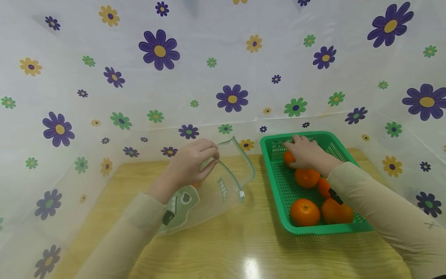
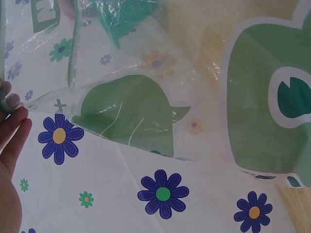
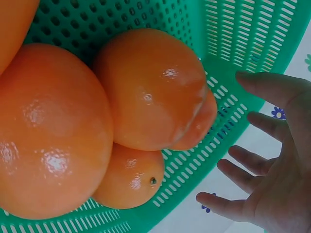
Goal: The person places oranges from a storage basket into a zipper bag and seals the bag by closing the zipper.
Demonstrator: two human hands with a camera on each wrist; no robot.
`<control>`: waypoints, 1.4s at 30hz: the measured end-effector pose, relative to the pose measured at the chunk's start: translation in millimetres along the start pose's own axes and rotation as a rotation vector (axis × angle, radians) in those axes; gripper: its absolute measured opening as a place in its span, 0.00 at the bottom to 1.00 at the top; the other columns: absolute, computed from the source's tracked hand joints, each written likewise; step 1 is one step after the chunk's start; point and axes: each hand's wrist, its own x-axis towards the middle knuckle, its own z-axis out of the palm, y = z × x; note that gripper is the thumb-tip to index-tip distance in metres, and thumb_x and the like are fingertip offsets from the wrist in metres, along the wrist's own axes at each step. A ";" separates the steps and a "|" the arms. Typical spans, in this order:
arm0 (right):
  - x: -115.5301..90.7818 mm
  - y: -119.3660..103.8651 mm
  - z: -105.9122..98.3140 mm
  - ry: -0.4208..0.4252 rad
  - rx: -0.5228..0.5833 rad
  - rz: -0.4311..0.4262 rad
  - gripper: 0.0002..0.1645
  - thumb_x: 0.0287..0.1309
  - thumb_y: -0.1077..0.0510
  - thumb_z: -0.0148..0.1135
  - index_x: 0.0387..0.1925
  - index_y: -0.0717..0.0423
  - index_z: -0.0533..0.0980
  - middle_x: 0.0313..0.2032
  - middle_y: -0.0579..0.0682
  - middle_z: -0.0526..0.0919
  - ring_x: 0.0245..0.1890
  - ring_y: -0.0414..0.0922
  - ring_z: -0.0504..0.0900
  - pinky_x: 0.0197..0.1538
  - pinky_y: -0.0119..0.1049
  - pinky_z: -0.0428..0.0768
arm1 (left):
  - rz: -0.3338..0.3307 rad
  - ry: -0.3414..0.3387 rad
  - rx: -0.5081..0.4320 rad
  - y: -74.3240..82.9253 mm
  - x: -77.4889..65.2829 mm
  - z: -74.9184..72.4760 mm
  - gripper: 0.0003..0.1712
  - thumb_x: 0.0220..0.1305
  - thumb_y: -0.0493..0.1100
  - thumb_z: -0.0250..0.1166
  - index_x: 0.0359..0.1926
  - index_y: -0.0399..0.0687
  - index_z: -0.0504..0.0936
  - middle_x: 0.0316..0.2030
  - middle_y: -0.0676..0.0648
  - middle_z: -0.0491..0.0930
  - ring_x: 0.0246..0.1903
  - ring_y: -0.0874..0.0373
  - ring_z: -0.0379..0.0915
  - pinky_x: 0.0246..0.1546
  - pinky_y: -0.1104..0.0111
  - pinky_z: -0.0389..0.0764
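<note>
My left hand (image 1: 189, 162) pinches the top edge of a clear zip bag (image 1: 212, 207) with green print, its mouth gaping to the right. A white slider (image 1: 242, 194) sits on the zip. Something orange shows faintly behind the film under that hand. In the left wrist view, thumb and fingers grip the bag's edge. My right hand (image 1: 310, 154) reaches over the far part of a green basket (image 1: 275, 190), above an orange (image 1: 289, 158). Seen from the right wrist, its fingers are spread and apart from the fruit. Other oranges (image 1: 304, 212) lie nearer in the basket.
A pale wooden table (image 1: 209, 248) carries the bag at left and the basket at right. White flower-patterned sheeting (image 1: 195, 77) rises behind the table and along both sides, close beyond the basket's far rim.
</note>
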 end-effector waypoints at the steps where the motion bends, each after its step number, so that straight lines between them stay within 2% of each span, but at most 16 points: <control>1: 0.6 0.6 1.0 -0.006 0.007 0.005 0.42 0.63 0.53 0.74 0.74 0.57 0.69 0.68 0.72 0.70 0.66 0.71 0.71 0.63 0.78 0.74 | 0.001 0.001 0.000 0.1 -0.1 0.0 0.04 0.61 0.35 0.73 0.36 0.44 0.85 0.37 0.47 0.86 0.41 0.52 0.84 0.46 0.63 0.90; 12: 2.3 6.8 5.3 -0.049 0.046 0.021 0.41 0.62 0.54 0.75 0.75 0.55 0.70 0.69 0.75 0.66 0.67 0.73 0.69 0.60 0.74 0.79 | -0.005 -0.014 0.000 -0.1 -0.1 0.4 0.04 0.62 0.36 0.73 0.36 0.44 0.85 0.37 0.47 0.86 0.41 0.52 0.84 0.47 0.63 0.90; 27: 8.2 10.6 11.3 -0.071 0.071 0.039 0.44 0.61 0.57 0.75 0.76 0.57 0.68 0.70 0.78 0.64 0.69 0.75 0.66 0.63 0.74 0.78 | 0.006 -0.010 -0.008 0.7 2.0 -0.2 0.04 0.61 0.35 0.73 0.35 0.44 0.85 0.36 0.47 0.86 0.41 0.52 0.84 0.45 0.64 0.90; 42: 18.4 9.3 22.2 -0.079 0.052 0.067 0.43 0.59 0.59 0.76 0.75 0.56 0.70 0.67 0.77 0.67 0.68 0.75 0.70 0.66 0.78 0.73 | -0.006 -0.023 -0.012 0.4 0.6 -1.9 0.04 0.61 0.35 0.73 0.36 0.44 0.85 0.37 0.47 0.86 0.42 0.52 0.84 0.46 0.64 0.90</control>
